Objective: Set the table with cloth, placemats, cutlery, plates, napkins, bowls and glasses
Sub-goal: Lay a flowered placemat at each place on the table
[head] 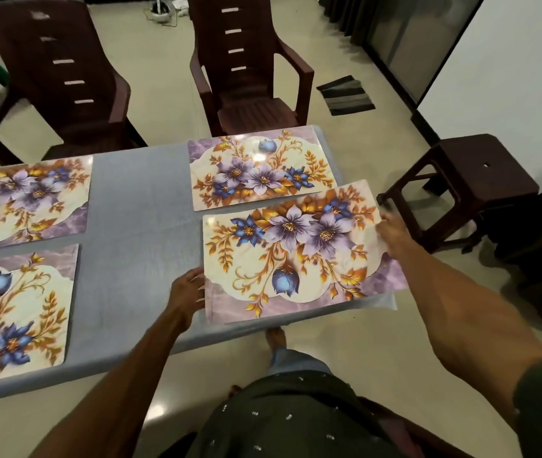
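A grey cloth [140, 233] covers the table. Several floral placemats lie on it. The near right placemat [299, 256] sits slightly askew, its right corner hanging past the table edge. My left hand [187, 292] holds its left edge, fingers curled at the rim. My right hand [392, 233] rests on its right edge with fingers laid flat. Another placemat [259, 173] lies just beyond it. Two more lie at the left, the far left placemat [28, 200] and the near left placemat [15, 312], both partly cut off by the frame.
Two dark brown plastic chairs [246, 71] [55, 77] stand at the far side of the table. A brown stool [461, 186] stands to the right. A striped floor mat [345, 95] lies near a doorway. My bare foot [276, 337] shows under the near table edge.
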